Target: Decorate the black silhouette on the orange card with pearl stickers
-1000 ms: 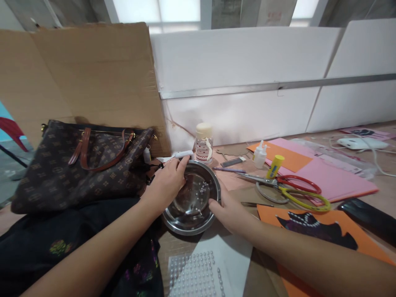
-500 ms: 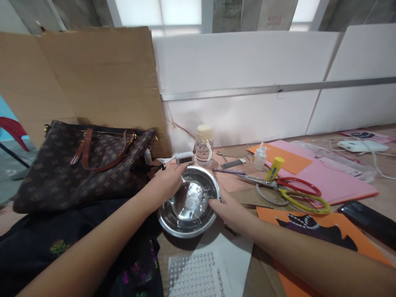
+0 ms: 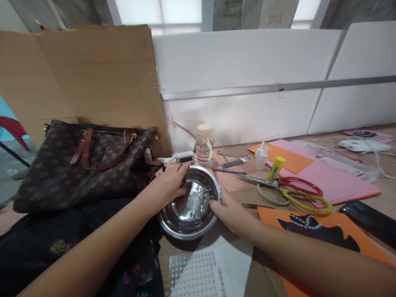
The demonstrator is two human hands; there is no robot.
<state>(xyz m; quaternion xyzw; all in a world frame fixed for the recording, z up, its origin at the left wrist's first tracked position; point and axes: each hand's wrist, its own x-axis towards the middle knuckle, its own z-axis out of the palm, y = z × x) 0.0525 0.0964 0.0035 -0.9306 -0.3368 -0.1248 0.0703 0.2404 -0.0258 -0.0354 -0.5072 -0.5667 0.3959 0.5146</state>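
A shiny steel bowl (image 3: 185, 236) stands between my two hands, with small clear bits at its bottom. My left hand (image 3: 169, 184) grips its left rim, thumb inside and fingers along the outer edge. On the right side, my right hand (image 3: 228, 211) holds the rim with its thumb over the edge; the other fingers are hidden behind the wall. Just in front of the bowl lies a sheet of stick-on pearls (image 3: 193, 272) on white paper (image 3: 238, 260). An orange card (image 3: 269, 214) with a black, pearl-trimmed cutout (image 3: 321, 233) lies partly under my right forearm.
Scissors (image 3: 305, 200), a glue stick (image 3: 276, 168) and small white bottles (image 3: 260, 159) lie to the right, near pink paper (image 3: 340, 177). Behind the bowl stand a bottle (image 3: 204, 144) and a small digital display (image 3: 185, 158). A brown handbag (image 3: 83, 165) fills the left.
My left hand has shifted slightly on the rim, and its thumb now shows inside the bowl. My right hand keeps its hold, and the bowl stays nearly in place.
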